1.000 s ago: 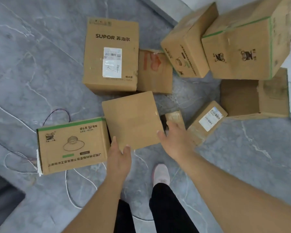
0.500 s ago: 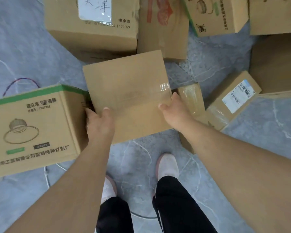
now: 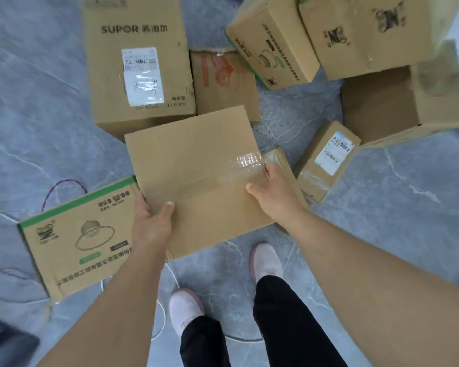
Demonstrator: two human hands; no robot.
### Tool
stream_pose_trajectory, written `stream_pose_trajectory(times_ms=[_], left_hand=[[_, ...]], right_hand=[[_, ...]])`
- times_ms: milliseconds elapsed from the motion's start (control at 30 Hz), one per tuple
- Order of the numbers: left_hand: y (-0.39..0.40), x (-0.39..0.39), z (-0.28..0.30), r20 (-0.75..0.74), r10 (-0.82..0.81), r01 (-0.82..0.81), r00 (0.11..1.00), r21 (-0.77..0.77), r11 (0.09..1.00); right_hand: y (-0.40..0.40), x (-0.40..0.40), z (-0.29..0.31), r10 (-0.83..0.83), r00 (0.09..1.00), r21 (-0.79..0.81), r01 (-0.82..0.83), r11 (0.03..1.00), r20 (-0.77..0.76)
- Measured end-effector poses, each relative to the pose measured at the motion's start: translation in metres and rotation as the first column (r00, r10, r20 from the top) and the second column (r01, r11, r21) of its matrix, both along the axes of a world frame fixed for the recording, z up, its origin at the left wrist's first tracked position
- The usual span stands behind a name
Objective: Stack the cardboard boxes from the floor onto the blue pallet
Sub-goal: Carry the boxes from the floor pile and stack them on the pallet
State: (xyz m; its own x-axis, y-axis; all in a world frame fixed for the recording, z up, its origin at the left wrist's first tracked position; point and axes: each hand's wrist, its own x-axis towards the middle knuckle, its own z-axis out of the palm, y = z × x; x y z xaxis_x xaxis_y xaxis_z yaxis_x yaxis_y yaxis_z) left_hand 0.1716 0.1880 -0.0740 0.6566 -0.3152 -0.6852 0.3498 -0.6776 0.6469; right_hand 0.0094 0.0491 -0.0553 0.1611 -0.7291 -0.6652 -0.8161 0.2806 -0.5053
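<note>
**Plain box gripped at both sides, other cartons all round it**

While I stand over the grey marbled floor (image 3: 51,107), I have the plain box (image 3: 196,168) between my two hands. My left hand (image 3: 150,223) clasps its left edge near the front corner: thumb lying on the top face, fingers curled out of sight down the side. My right hand (image 3: 272,193) grips the right edge, thumb on top beside a strip of clear tape (image 3: 245,161), fingers wrapped over the side. Whether the box rests on the floor or is clear of it, I cannot tell.

All places taken from the plain box:
- Left of it, touching or nearly touching its left edge: a green-edged lamp box (image 3: 80,234), lamp drawing on the face, lying flat.
- Behind it to the left: the SUPOR box (image 3: 138,67), white shipping label on top. The plain box overlaps its near edge in view.
- Directly behind: a smaller box with red print (image 3: 223,80), just beside the SUPOR box.
- Behind to the right: a tilted carton with green trim (image 3: 273,46), and a larger carton (image 3: 368,35) next to that.
- Right and farther back: an open-fronted carton (image 3: 403,102).
- Right, near: a small labelled parcel (image 3: 326,160), barcode sticker up.
- Tucked against the right edge, under my right hand: a small taped parcel (image 3: 278,157), mostly hidden.
- In front: my two pale shoes (image 3: 186,308) on the floor, thin cables (image 3: 64,186) trailing to the left.
</note>
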Motion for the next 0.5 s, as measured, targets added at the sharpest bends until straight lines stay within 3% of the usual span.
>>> stream_pose_trajectory(times_ms=[100,267,500], left_hand=[[0.01,0.004,0.033,-0.056,-0.085,0.084,0.995,-0.029,0.996],[0.015,-0.003,0.09,-0.082,-0.195,0.194,0.977,-0.023,0.981],[0.03,-0.043,0.17,-0.167,-0.403,0.391,0.9,-0.101,0.915]], right_hand=[[0.01,-0.011,0.038,0.014,1.0,-0.011,-0.014,1.0,-0.025],[0.029,-0.039,0.1,-0.137,0.989,-0.019,0.136,0.991,-0.063],[0.075,-0.109,0.177,-0.357,0.924,0.059,0.353,0.934,0.138]])
